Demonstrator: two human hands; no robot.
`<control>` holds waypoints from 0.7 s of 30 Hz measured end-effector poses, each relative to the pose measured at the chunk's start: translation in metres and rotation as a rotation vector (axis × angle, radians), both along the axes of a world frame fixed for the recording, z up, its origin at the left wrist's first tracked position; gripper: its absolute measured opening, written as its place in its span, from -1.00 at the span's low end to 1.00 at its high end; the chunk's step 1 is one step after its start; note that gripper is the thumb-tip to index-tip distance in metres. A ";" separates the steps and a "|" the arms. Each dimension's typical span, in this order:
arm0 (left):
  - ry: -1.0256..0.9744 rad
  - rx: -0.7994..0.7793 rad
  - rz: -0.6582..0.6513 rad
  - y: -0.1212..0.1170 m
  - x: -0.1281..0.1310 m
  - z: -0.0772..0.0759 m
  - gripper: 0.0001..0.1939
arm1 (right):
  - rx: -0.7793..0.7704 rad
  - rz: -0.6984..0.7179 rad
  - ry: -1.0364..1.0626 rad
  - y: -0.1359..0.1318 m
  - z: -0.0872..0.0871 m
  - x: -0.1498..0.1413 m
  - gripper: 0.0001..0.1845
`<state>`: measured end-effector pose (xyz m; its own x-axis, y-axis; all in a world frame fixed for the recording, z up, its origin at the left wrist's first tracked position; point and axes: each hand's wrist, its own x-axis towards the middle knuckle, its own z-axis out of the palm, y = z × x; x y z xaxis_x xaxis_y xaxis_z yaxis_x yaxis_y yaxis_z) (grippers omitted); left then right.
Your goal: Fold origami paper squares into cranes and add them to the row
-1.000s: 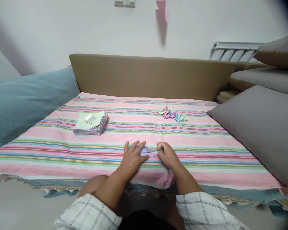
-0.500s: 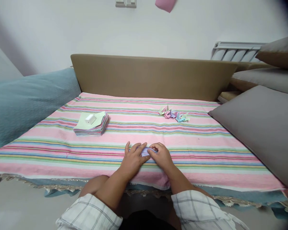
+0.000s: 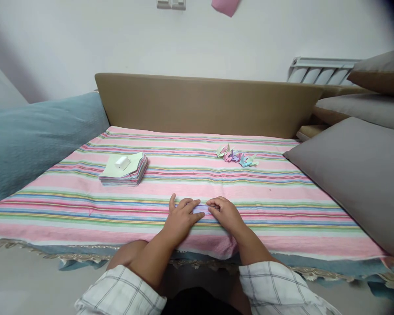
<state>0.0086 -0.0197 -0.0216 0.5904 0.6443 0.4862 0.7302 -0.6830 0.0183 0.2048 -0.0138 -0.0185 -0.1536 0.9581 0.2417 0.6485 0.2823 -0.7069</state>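
Note:
A folded piece of purple paper (image 3: 201,209) lies on the striped cloth in front of me, partly covered by my fingers. My left hand (image 3: 180,216) rests over its left part, fingers spread and the little finger raised, with the thumb along the near edge. At the paper's right end, my right hand (image 3: 225,212) has thumb and forefinger pinched on it. Several small folded paper cranes (image 3: 236,156) in pale green, pink, purple and blue sit in a row farther back.
A stack of coloured paper sheets (image 3: 124,173) stands at the left with a small white block (image 3: 122,163) on top. The striped cloth (image 3: 184,153) covers the seat up to a brown backrest (image 3: 200,105). Grey cushions (image 3: 354,166) border the right side, a blue one (image 3: 52,131) the left.
My right hand has moved left onto the paper's right end, then slightly back to the right. The paper's two pointed right-hand ends, seen earlier, are now covered. My left hand has stayed in place.

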 end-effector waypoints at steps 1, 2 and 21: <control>-0.003 -0.001 0.001 0.000 0.000 0.000 -0.79 | -0.003 0.002 -0.010 0.000 0.000 0.001 -0.80; -0.008 -0.002 0.001 0.000 0.000 0.000 -0.79 | -0.005 0.004 -0.023 0.000 0.001 0.001 -0.80; -0.023 -0.026 0.019 0.002 -0.001 -0.002 -0.70 | 0.054 0.100 -0.091 -0.002 -0.002 0.008 -0.72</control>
